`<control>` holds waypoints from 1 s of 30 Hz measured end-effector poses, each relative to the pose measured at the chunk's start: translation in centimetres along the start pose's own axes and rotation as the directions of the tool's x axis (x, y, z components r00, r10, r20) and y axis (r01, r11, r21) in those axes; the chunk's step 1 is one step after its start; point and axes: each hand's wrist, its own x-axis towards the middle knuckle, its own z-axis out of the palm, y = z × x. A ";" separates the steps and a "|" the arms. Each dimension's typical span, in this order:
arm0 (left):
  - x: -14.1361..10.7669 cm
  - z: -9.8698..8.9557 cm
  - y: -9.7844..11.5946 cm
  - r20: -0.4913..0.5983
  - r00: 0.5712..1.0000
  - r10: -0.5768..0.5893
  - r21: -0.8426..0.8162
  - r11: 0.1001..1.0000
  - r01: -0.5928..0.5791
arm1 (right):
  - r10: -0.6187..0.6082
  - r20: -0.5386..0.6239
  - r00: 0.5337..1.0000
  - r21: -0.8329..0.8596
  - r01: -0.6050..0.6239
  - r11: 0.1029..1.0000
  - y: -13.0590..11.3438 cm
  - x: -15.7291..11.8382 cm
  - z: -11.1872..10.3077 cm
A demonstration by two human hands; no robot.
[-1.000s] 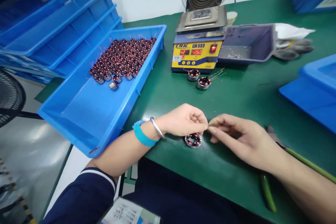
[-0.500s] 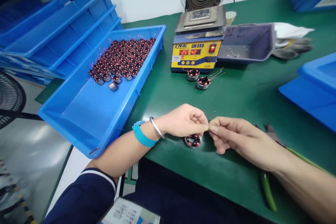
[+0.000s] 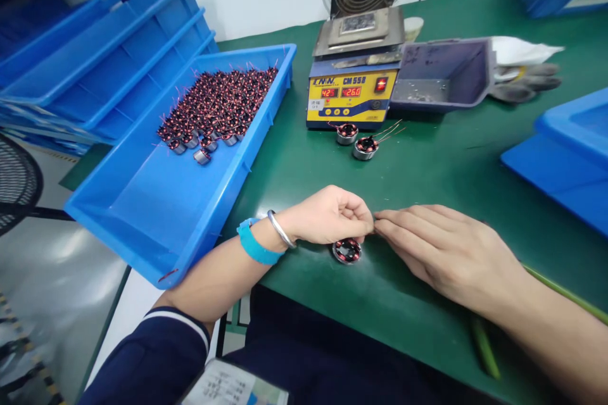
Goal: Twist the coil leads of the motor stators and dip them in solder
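Note:
A round copper-wound coil (image 3: 347, 251) lies on the green table, just below the fingers of my left hand (image 3: 335, 215). That hand is closed in a pinch at the coil's upper edge; what its fingertips hold is too small to make out. My right hand (image 3: 439, 243) is beside it, palm down, fingers pressed together and tips almost touching the left fingertips. Anything between its fingers is hidden. Two more coils, one (image 3: 346, 133) with short wires and another (image 3: 365, 147) with long copper wires, stand in front of the yellow soldering unit (image 3: 351, 98).
At the left a blue tray (image 3: 156, 202) holds a heap of coils (image 3: 218, 101), beside stacked blue trays (image 3: 114, 57). A grey bin (image 3: 444, 69) and gloves (image 3: 527, 83) lie behind. Green-handled pliers (image 3: 563, 291) are partly under my right arm. A blue container (image 3: 565, 152) is at the right.
My right hand has turned palm down, its curled fingers now straightened and pressed together, covering the pliers' head. My left hand keeps its pinch by the coil.

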 end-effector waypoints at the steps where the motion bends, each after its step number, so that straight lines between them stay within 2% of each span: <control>1: 0.0 0.0 0.0 0.000 1.000 0.000 0.004 1.000 0.000 | 0.064 0.025 0.998 0.081 -0.066 0.995 0.0 0.0 0.0; 3: 0.0 0.1 -0.1 0.003 1.000 -0.002 0.014 1.000 0.002 | 0.236 0.085 0.968 0.278 -0.251 0.927 0.3 0.0 -0.1; 5: 0.0 0.3 -0.1 -0.006 1.000 -0.010 0.018 1.000 0.010 | 0.415 0.114 0.902 0.411 -0.424 0.807 0.8 -0.1 -0.4; 7: 0.1 0.5 -0.1 -0.065 0.998 -0.012 -0.006 1.000 0.012 | 0.513 0.119 0.850 0.465 -0.504 0.728 1.2 -0.1 -0.7; 9: 0.3 0.9 -0.1 -0.171 0.985 -0.004 -0.062 0.998 -0.006 | 0.502 0.182 0.845 0.474 -0.523 0.708 0.9 0.1 -0.7; 11: 0.4 1.2 -0.2 -0.268 0.964 0.001 -0.125 0.992 -0.036 | 0.455 0.226 0.861 0.440 -0.507 0.741 0.0 0.3 0.0; 14: 0.7 1.5 -0.1 -0.376 0.926 0.040 -0.198 0.972 -0.123 | 0.435 0.154 0.887 0.348 -0.461 0.816 -1.5 0.6 1.3; 16: 0.8 1.3 0.0 -0.488 0.867 0.098 -0.231 0.944 -0.237 | 0.409 0.140 0.901 0.331 -0.432 0.839 -2.0 0.7 1.8; 20: 0.9 0.2 0.6 -0.720 0.678 0.147 -0.241 0.864 -0.443 | 0.400 0.143 0.905 0.334 -0.424 0.842 -1.6 0.4 1.8; 22: 1.0 -0.4 0.8 -0.758 0.638 0.137 -0.248 0.844 -0.476 | 0.417 0.150 0.896 0.342 -0.443 0.828 -1.4 0.2 1.9; 26: 1.1 -1.0 0.8 -0.737 0.666 0.111 -0.284 0.844 -0.454 | 0.452 0.171 0.875 0.414 -0.480 0.773 -1.5 -0.1 2.2; 28: 1.2 -1.1 0.6 -0.728 0.676 0.112 -0.267 0.863 -0.430 | 0.495 0.218 0.841 0.498 -0.532 0.685 -1.5 0.2 1.7; 30: 1.4 -1.0 0.0 -0.703 0.698 0.135 -0.191 0.910 -0.368 | 0.578 0.265 0.772 0.570 -0.609 0.552 -0.9 1.1 0.6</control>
